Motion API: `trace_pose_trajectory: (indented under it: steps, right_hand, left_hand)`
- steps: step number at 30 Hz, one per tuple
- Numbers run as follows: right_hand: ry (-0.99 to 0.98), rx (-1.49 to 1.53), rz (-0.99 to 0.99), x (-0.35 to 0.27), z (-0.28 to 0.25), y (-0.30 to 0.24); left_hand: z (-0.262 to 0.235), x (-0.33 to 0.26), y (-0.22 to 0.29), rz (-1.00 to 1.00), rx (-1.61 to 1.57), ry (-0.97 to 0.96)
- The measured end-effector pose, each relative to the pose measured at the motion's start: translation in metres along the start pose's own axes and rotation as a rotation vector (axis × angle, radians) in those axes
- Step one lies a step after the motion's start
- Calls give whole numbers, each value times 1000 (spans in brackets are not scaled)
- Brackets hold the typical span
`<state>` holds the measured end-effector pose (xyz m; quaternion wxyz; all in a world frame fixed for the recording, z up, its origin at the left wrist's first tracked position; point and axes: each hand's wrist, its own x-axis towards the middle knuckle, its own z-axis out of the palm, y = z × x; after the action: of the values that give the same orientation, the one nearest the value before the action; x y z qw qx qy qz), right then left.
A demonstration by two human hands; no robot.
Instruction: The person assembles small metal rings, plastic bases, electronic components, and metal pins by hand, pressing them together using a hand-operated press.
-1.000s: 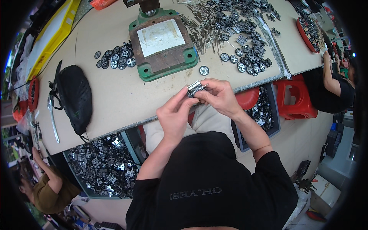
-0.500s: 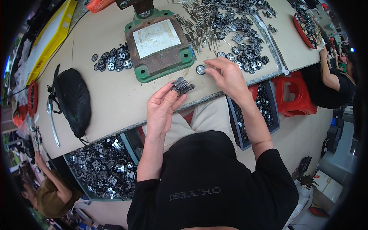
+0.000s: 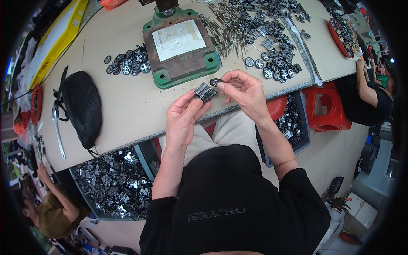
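Hands grip metal part (image 3: pixel 205 92) and disc (image 3: pixel 215 81) over cluttered beige worktable (image 3: pixel 127 110).

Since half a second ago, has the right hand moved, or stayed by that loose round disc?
Yes. The right hand has lifted the disc and drawn in toward the left hand, near the green press base.

Grey metal part (image 3: pixel 205 91), dark ring (image 3: pixel 215 81) (touching)
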<state>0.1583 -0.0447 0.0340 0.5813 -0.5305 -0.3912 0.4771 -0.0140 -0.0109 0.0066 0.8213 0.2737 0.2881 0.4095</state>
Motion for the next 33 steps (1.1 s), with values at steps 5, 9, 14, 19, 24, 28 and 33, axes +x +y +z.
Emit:
trace_pose_trajectory:
  steps: [5,9,14,19,24,28,33]
  right_hand:
    - [8,75,-23,-3,2,2]
    - [58,45,-80,-8,8,8]
    - [199,-532,-586,-11,9,19]
    - [208,-469,-570,-11,5,23]
    - [-43,-437,-455,-4,-15,-1]
    - [-269,-475,-360,12,-25,-14]
    - [-252,-449,-238,9,-22,-1]
  left_hand:
    - [2,-1,-1,22,30,2]
    - [4,-2,-2,55,34,27]
    - [5,-5,-9,222,259,38]
    - [2,-4,-10,112,167,18]
    - [-5,-2,2,6,87,-35]
    - [-8,1,2,-15,136,-64]
    - [-4,1,-5,84,232,-35]
